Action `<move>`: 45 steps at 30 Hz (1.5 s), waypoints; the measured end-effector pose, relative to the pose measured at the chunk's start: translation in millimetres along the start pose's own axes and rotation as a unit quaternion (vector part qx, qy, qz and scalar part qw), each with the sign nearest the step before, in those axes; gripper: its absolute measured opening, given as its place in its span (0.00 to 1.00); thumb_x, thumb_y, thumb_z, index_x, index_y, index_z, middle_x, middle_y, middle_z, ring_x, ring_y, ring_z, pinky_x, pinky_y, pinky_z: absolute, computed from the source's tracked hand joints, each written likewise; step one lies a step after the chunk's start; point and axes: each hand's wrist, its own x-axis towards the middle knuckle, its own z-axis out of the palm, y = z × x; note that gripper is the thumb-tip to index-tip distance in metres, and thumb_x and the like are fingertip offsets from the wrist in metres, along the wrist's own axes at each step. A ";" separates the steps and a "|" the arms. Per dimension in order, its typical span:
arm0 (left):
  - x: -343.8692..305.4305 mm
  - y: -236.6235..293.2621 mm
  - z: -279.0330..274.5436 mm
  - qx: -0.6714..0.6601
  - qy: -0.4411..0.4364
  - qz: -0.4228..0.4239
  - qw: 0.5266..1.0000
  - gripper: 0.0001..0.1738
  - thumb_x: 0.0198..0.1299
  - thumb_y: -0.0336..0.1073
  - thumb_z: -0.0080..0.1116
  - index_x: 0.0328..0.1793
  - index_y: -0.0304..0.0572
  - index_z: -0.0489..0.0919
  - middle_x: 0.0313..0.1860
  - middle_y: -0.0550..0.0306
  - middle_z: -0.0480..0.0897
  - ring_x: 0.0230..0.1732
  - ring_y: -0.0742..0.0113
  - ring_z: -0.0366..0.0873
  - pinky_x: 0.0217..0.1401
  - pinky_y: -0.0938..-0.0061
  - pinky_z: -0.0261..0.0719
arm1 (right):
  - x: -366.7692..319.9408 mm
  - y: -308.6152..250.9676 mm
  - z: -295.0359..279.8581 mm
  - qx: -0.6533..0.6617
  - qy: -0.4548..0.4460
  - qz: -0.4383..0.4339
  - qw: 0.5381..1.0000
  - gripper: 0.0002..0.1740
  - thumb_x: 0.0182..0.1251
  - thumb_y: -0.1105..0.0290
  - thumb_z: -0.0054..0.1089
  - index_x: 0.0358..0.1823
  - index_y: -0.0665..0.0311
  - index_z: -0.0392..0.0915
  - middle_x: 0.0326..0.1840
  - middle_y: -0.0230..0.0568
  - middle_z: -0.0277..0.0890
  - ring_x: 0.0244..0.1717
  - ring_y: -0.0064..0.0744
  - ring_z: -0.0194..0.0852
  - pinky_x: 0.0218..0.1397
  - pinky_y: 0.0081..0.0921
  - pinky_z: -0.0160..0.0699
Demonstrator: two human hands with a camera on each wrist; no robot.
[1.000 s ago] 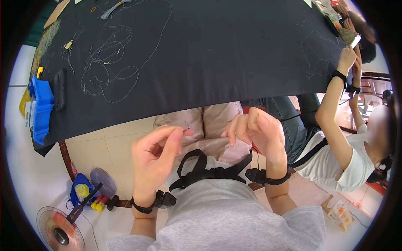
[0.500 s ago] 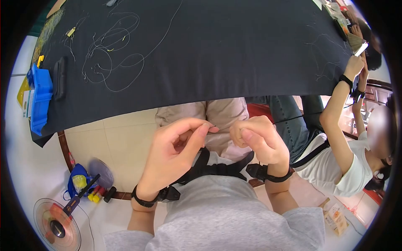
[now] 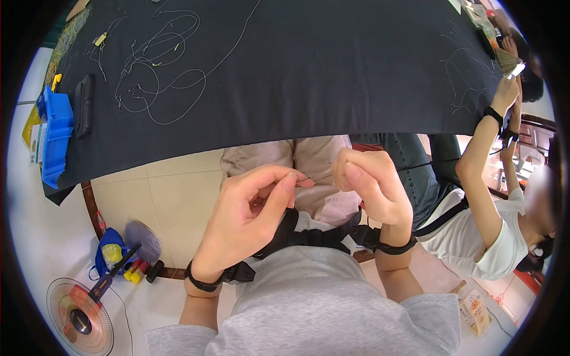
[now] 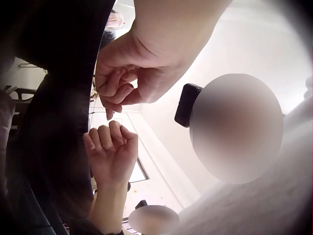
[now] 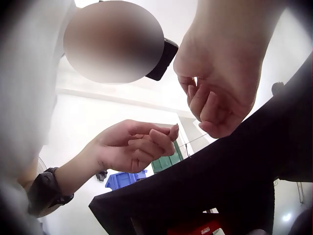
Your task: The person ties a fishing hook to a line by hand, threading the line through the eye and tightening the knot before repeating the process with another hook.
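Observation:
Between the thumb and index finger of the left hand is pinched a tiny dark thing, seemingly a hook, its tip poking out. To its right the right hand is raised with fingers curled in and thumb pressed to the index finger. A thin line spans the small gap between the left hand and the right hand, whose fingers seem to pinch it. The left wrist view has the left hand above the right hand, apart from each other.
Loose coils of thin line lie on the black-covered table. At its left edge stand a blue tray and a dark case. A fan is lower left; a neighbouring person sits at right.
The left hand has moved right, closer to the right hand. The right hand's looser fingers have curled in, and it has shifted slightly up and right since half a second ago.

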 end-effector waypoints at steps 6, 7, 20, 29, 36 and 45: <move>-0.5 2.2 1.1 0.003 0.040 0.016 0.999 0.10 0.67 0.32 0.50 0.41 0.34 0.81 0.23 0.68 0.74 0.24 0.87 0.63 0.23 0.88 0.58 | -2.9 2.2 6.4 0.093 0.113 -0.005 0.989 0.15 0.72 0.72 0.39 0.26 0.69 0.67 0.20 0.32 0.62 0.21 0.20 0.56 0.27 0.19 0.58; -0.8 1.8 -0.2 0.009 0.039 0.011 0.999 0.10 0.67 0.32 0.51 0.41 0.35 0.81 0.23 0.68 0.74 0.24 0.87 0.63 0.23 0.88 0.58 | -4.1 4.1 4.7 0.120 0.130 -0.006 0.984 0.15 0.72 0.73 0.38 0.26 0.69 0.68 0.21 0.31 0.63 0.22 0.19 0.57 0.27 0.17 0.58; -1.3 5.0 -0.2 0.006 0.042 0.014 0.999 0.08 0.66 0.30 0.51 0.40 0.34 0.81 0.23 0.69 0.75 0.25 0.87 0.64 0.23 0.89 0.58 | -1.1 -7.0 4.9 -0.106 0.107 -0.013 0.989 0.05 0.61 0.79 0.49 0.26 0.66 0.69 0.12 0.34 0.59 0.12 0.24 0.58 0.19 0.24 0.56; 2.4 0.5 6.9 0.022 0.036 0.012 0.999 0.09 0.67 0.29 0.50 0.42 0.31 0.79 0.29 0.65 0.79 0.26 0.85 0.66 0.26 0.87 0.64 | 2.9 -17.3 27.2 -0.436 0.059 -0.075 0.895 0.09 0.47 0.78 0.57 0.19 0.63 0.65 0.10 0.35 0.61 0.11 0.35 0.63 0.16 0.30 0.61; 3.8 -4.9 9.5 0.059 0.050 0.054 0.996 0.10 0.66 0.30 0.49 0.43 0.29 0.78 0.27 0.59 0.77 0.24 0.81 0.67 0.24 0.83 0.64 | 3.8 -16.0 38.1 -0.521 0.072 -0.074 0.847 0.12 0.50 0.70 0.60 0.19 0.60 0.64 0.07 0.31 0.60 0.08 0.31 0.63 0.13 0.27 0.64; 3.0 4.1 11.5 0.125 0.052 0.059 0.989 0.09 0.65 0.29 0.50 0.42 0.30 0.78 0.26 0.56 0.76 0.21 0.77 0.65 0.23 0.81 0.63 | 4.8 -20.8 42.1 -0.535 0.063 -0.035 0.842 0.14 0.54 0.65 0.61 0.19 0.60 0.65 0.05 0.34 0.62 0.07 0.34 0.65 0.10 0.29 0.64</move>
